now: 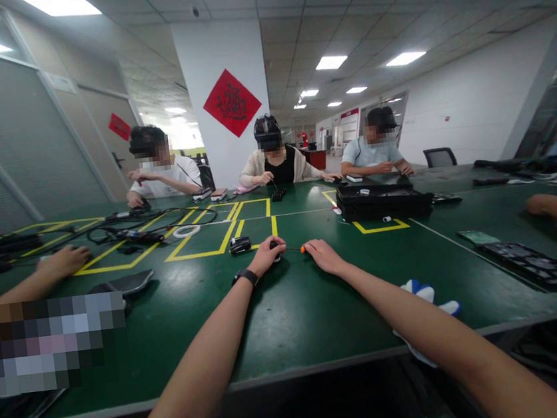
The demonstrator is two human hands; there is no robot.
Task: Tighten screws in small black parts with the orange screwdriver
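In the middle of the green table, my left hand (266, 257), with a black band on the wrist, is closed around a small dark part (275, 243) that the fingers mostly hide. My right hand (323, 256) grips a screwdriver (304, 250) by its orange handle. Its thin shaft points left, towards the part in my left hand; whether the tip touches it I cannot tell. Just left of my left hand lies a small black device (240, 244).
Black trays (383, 202) are stacked beyond my right hand. A blue-and-white glove (421, 290) lies by my right forearm, with a circuit panel (528, 257) farther right. Cables (144, 227) spread at left. Several people sit around the table (292, 328).
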